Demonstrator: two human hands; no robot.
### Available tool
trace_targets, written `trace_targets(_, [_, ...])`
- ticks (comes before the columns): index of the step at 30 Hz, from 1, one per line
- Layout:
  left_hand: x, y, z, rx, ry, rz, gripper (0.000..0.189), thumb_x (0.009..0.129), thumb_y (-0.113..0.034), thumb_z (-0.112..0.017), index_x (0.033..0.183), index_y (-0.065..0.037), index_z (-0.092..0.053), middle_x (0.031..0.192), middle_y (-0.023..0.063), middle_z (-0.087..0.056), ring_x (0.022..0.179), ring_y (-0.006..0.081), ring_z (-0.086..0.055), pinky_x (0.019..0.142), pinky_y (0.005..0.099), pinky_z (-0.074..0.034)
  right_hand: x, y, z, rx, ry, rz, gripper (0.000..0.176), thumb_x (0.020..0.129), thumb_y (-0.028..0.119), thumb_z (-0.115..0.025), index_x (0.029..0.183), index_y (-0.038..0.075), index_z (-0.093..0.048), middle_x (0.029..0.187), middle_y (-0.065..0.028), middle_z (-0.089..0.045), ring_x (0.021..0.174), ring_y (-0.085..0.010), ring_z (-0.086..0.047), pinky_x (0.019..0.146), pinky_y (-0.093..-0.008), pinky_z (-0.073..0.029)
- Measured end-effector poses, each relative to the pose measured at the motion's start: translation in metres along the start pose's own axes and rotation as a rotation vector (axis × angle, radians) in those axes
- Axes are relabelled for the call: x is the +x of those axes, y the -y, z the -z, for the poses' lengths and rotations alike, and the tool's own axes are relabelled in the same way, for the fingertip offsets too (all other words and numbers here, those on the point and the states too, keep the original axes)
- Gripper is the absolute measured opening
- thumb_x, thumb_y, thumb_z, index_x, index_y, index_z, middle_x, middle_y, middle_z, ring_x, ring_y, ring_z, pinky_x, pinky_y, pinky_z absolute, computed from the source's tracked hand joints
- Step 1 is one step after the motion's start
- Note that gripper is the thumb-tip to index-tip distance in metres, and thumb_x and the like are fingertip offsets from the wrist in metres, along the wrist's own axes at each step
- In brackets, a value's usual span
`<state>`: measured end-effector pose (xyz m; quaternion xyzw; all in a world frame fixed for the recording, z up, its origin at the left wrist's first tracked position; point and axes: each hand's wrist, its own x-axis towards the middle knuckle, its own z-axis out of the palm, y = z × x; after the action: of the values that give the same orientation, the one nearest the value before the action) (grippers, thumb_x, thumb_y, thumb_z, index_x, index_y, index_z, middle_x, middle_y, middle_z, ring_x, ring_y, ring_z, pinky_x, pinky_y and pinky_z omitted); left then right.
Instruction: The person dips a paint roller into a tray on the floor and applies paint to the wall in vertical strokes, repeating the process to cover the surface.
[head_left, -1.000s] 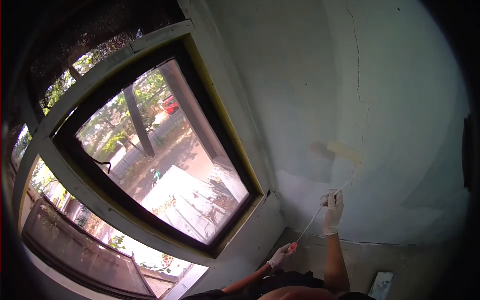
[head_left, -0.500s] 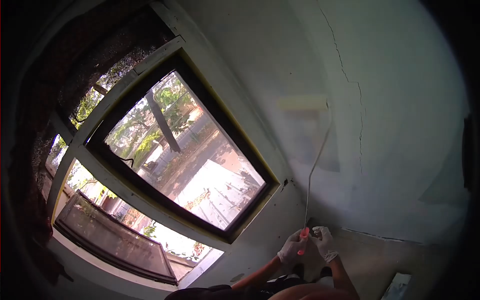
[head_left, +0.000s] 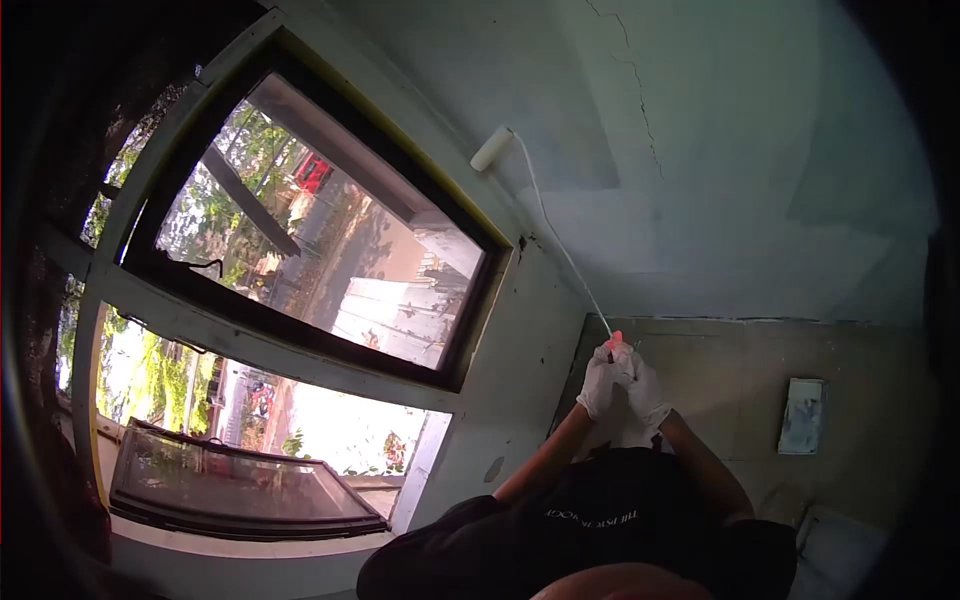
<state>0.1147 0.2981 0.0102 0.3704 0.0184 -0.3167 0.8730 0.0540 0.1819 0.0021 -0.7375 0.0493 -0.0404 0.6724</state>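
Observation:
A paint roller (head_left: pixel 491 149) with a pale sleeve lies against the wall near the corner beside the window frame. Its long thin rod runs down to a pink-red handle (head_left: pixel 615 342). My left hand (head_left: pixel 599 388), in a white glove, is wrapped round this handle. My right hand (head_left: pixel 644 388), gloved too, is closed on the handle's other side, pressed up to the left one. Fingers and gloves cover most of the grip. Around the roller, the wall (head_left: pixel 720 240) shows darker and lighter patches and a thin crack.
To the left is a dark-framed window (head_left: pixel 330 230), with a lower open pane (head_left: pixel 240 480) under it. A paint-smeared white tray (head_left: pixel 803 415) lies on the tiled floor (head_left: pixel 700 350) at right. A pale object (head_left: pixel 845 545) sits at lower right, partly hidden.
The roller has moved left across the wall to the corner by the window, and its sleeve is now tilted. My right hand, loosely open beside the handle before, has closed on it. The view has shifted downward.

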Motion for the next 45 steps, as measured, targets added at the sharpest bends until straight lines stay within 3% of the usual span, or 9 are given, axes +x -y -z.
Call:
trace_targets(1, [-0.013, 0.001, -0.006, 0.270, -0.034, -0.077, 0.021, 0.095, -0.008, -0.054, 0.116, -0.007, -0.053, 0.092, -0.0029, -0.056, 0.080, 0.0088, -0.055, 0.075, 0.0230, -0.049, -0.007, 0.012, -0.016, 0.189, -0.145, 0.276, 0.039, 0.089, 0.018, -0.059, 0.125, 0.003, -0.054, 0.113, -0.0232, -0.063, 0.109, -0.0331, -0.062, 0.090, -0.0377, -0.047])
trace_targets(2, [-0.029, 0.009, -0.013, -0.031, -0.148, -0.008, 0.027, 0.099, -0.012, -0.053, 0.126, -0.008, -0.051, 0.101, -0.0022, -0.057, 0.087, 0.0087, -0.055, 0.079, 0.0236, -0.048, -0.023, 0.010, -0.015, 0.054, -0.091, 0.056, 0.035, 0.089, 0.016, -0.058, 0.121, 0.001, -0.055, 0.110, -0.0248, -0.063, 0.107, -0.0343, -0.062, 0.087, -0.0381, -0.047])
trace_targets(3, [-0.029, 0.030, 0.018, 0.412, -0.163, -0.136, 0.032, 0.100, -0.009, -0.049, 0.132, -0.011, -0.049, 0.109, -0.0001, -0.057, 0.094, 0.0091, -0.055, 0.083, 0.0247, -0.047, -0.038, 0.006, -0.016, -0.079, -0.042, -0.162, 0.032, 0.089, 0.015, -0.058, 0.116, 0.000, -0.056, 0.106, -0.0264, -0.063, 0.106, -0.0355, -0.062, 0.085, -0.0386, -0.047])
trace_targets(7, [-0.101, 0.030, 0.011, 0.229, -0.218, -0.007, 0.031, 0.097, -0.009, -0.051, 0.128, -0.011, -0.050, 0.109, 0.0032, -0.056, 0.102, 0.0140, -0.051, 0.087, 0.0305, -0.046, -0.080, -0.044, -0.026, -0.405, -0.210, -0.189, 0.029, 0.088, 0.025, -0.065, 0.092, -0.001, -0.054, 0.076, -0.0161, -0.059, 0.067, -0.0269, -0.059, 0.062, -0.0400, -0.043])
trace_targets(9, [-0.118, 0.039, 0.067, 0.758, -0.188, -0.080, 0.028, 0.093, -0.008, -0.055, 0.121, -0.011, -0.054, 0.104, 0.0042, -0.057, 0.097, 0.0153, -0.054, 0.082, 0.0322, -0.048, -0.095, -0.056, -0.024, 0.027, -0.274, -0.229, 0.035, 0.088, 0.031, -0.067, 0.082, -0.001, -0.056, 0.067, -0.0170, -0.057, 0.060, -0.0256, -0.057, 0.059, -0.0402, -0.044])
trace_targets(12, [-0.163, 0.057, 0.121, 0.193, -0.307, 0.090, 0.021, 0.089, -0.004, -0.059, 0.111, -0.007, -0.058, 0.090, -0.0003, -0.059, 0.083, 0.0101, -0.056, 0.072, 0.0269, -0.048, -0.111, -0.040, -0.016, -0.219, -0.324, -0.257, 0.034, 0.088, 0.030, -0.068, 0.084, -0.002, -0.058, 0.066, -0.0173, -0.057, 0.060, -0.0259, -0.058, 0.059, -0.0398, -0.045])
trace_targets(23, [-0.288, 0.131, 0.318, 0.547, -0.957, 0.080, 0.009, 0.080, -0.006, -0.058, 0.087, -0.010, -0.061, 0.066, -0.0016, -0.054, 0.058, 0.0095, -0.050, 0.052, 0.0266, -0.042, 0.077, 0.119, -0.047, -0.079, -0.379, 0.132, 0.031, 0.097, 0.022, -0.054, 0.118, -0.001, -0.054, 0.106, -0.0135, -0.065, 0.098, -0.0202, -0.063, 0.085, -0.0332, -0.046])
trace_targets(32, [-0.316, 0.192, 0.268, 0.280, -1.006, 0.091, 0.010, 0.080, -0.002, -0.055, 0.085, -0.010, -0.058, 0.069, 0.0001, -0.055, 0.057, 0.0105, -0.052, 0.049, 0.0268, -0.042, 0.201, 0.164, -0.072, -0.187, -0.483, 0.310, 0.035, 0.096, 0.034, -0.054, 0.103, -0.001, -0.055, 0.074, -0.0143, -0.064, 0.067, -0.0242, -0.064, 0.065, -0.0358, -0.048])
trace_targets(45, [-0.431, 0.246, 0.271, 0.391, -1.004, 0.578, 0.013, 0.080, -0.005, -0.057, 0.092, -0.011, -0.060, 0.070, 0.0021, -0.057, 0.059, 0.0148, -0.055, 0.052, 0.0316, -0.047, 0.098, -0.055, -0.111, -0.086, -0.417, -0.078, 0.046, 0.099, 0.017, -0.051, 0.143, 0.005, -0.040, 0.138, -0.0148, -0.053, 0.126, -0.0228, -0.053, 0.102, -0.0324, -0.041])
